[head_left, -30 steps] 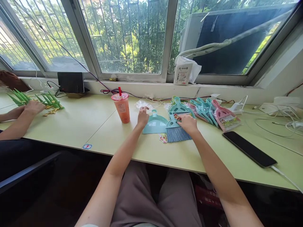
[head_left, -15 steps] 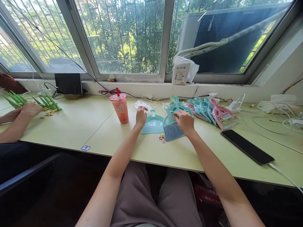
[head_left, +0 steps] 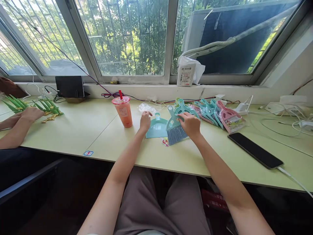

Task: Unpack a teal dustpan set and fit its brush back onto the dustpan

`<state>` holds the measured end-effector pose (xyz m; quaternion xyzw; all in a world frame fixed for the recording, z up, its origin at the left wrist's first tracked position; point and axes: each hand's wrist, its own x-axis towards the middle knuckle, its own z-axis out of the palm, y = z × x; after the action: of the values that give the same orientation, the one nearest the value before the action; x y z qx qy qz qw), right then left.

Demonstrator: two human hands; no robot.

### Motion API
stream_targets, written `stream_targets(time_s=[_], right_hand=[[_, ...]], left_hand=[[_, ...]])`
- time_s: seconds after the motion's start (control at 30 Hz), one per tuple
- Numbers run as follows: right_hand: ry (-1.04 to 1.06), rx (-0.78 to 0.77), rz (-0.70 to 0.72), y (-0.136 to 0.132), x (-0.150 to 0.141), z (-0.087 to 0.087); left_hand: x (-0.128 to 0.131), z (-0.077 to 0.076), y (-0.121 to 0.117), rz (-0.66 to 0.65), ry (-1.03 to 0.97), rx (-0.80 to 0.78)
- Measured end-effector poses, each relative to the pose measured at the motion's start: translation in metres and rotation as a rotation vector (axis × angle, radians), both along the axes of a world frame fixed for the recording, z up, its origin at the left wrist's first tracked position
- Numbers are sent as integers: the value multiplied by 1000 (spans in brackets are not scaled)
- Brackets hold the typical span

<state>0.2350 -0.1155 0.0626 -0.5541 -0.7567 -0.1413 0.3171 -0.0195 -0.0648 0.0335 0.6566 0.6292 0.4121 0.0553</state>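
My right hand (head_left: 191, 124) is closed on a small turquoise hand broom (head_left: 176, 133) with grey bristles. The broom's bristles point down toward the table, its handle away from me. Left of it, a matching turquoise dustpan (head_left: 156, 130) lies on the table, its handle toward the window. At the dustpan's left edge is my left hand (head_left: 145, 121), its fingers curled in; what they hold, if anything, is hidden. A colourful paper card (head_left: 165, 141) lies partly under the broom. Clear plastic wrapping (head_left: 146, 107) sits behind my left hand.
Several packed turquoise sets (head_left: 207, 111) and a pink set (head_left: 230, 117) lie at the right. A phone (head_left: 254, 150) on a cable is nearer me. A red drink cup (head_left: 123, 112) stands left. Another person's hands (head_left: 30, 114) hold green leafy pieces (head_left: 50, 107) farther left.
The broom in my right hand has shifted slightly left. My left hand stays beside the dustpan.
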Motion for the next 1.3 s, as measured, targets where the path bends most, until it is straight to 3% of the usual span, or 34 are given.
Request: stream_targets(time_s=[0.13, 0.33, 0.53, 0.67, 0.83, 0.93, 1.07, 1.13, 1.3], right_hand=[[63, 5, 16, -1, -1, 1], [200, 13, 89, -3, -4, 4], [231, -26, 82, -4, -8, 2], [241, -11, 37, -1, -10, -1], [280, 16, 25, -2, -10, 0], [292, 2, 74, -5, -13, 2], [402, 68, 101, -5, -15, 3], [491, 77, 152, 0, -13, 2], [754, -250, 480, 19, -5, -7]], left_hand=[[0, -2, 1, 22, 45, -16], [1, -3, -1, 24, 264, -165], [16, 17, -11, 4, 45, 19], [34, 29, -27, -169, -109, 120], [50, 30, -43, -313, 37, 152], [54, 28, -47, -335, 121, 175], [56, 28, -51, -321, 79, 182], [58, 28, -53, -338, 55, 191], [60, 26, -50, -392, -41, 209]])
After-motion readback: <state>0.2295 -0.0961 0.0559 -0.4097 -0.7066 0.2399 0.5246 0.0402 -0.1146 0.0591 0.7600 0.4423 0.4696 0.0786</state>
